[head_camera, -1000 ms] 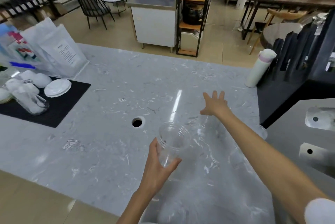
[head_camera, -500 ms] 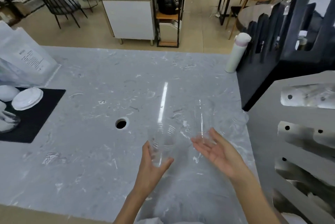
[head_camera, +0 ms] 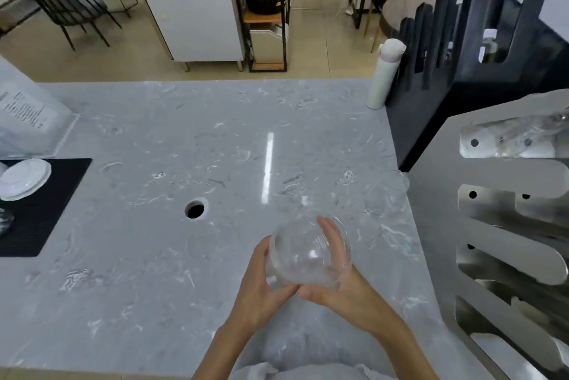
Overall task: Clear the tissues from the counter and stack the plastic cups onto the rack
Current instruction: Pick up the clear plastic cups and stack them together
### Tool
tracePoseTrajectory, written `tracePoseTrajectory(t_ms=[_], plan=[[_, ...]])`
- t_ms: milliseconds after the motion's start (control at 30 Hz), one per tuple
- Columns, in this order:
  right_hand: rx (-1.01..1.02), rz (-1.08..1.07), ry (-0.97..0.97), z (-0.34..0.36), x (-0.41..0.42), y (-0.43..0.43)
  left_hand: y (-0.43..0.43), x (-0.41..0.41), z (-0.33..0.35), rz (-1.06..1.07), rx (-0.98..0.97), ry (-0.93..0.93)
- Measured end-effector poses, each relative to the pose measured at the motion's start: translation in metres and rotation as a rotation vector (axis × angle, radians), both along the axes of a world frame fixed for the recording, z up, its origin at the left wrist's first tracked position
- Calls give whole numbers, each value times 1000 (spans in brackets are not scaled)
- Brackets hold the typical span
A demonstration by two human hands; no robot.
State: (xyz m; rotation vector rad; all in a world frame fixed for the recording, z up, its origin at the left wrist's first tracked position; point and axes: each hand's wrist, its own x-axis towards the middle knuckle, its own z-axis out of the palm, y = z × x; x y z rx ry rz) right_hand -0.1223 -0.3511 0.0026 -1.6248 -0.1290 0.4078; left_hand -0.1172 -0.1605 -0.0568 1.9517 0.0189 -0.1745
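Both hands hold clear plastic cups [head_camera: 308,253] over the near middle of the grey marble counter [head_camera: 147,256], their mouths tilted towards me. My left hand [head_camera: 261,284] grips them from the left and below. My right hand [head_camera: 345,281] wraps around them from the right, fingers behind the rim. Whether it is one cup or two nested cups, I cannot tell. Another clear cup [head_camera: 385,195] lies on the counter by the right edge, beside the steel cup rack [head_camera: 492,225]. No tissues are visible.
A round hole [head_camera: 195,209] is cut in the counter left of my hands. A black mat [head_camera: 46,210] with white lids [head_camera: 23,178] lies at the left edge, below a white bag [head_camera: 27,112]. A white flask [head_camera: 385,72] stands by a black rack [head_camera: 455,50].
My right hand reached to the far right of the counter, came back with a clear cup and joined my left hand. Both hands now close around the cups together.
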Motion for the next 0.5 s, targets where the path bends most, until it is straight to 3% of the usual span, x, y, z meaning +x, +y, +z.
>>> tracePoseTrajectory(t_ms=[100,233,333,400,500], plan=[[102,33,84,-2,-4,-7,-3,0,-3,4,-40,26],[45,161,110,0,0,-16,-7,3,-9,-3,-54,35],[39,56,116,9,24,-40,-7,-3,-8,54,-68,31],[-165,-146,10,9,55,-63,-8,-4,-7,73,-79,32],[-874,-321,-261,1,118,-96,1,-5,-5,120,-104,17]])
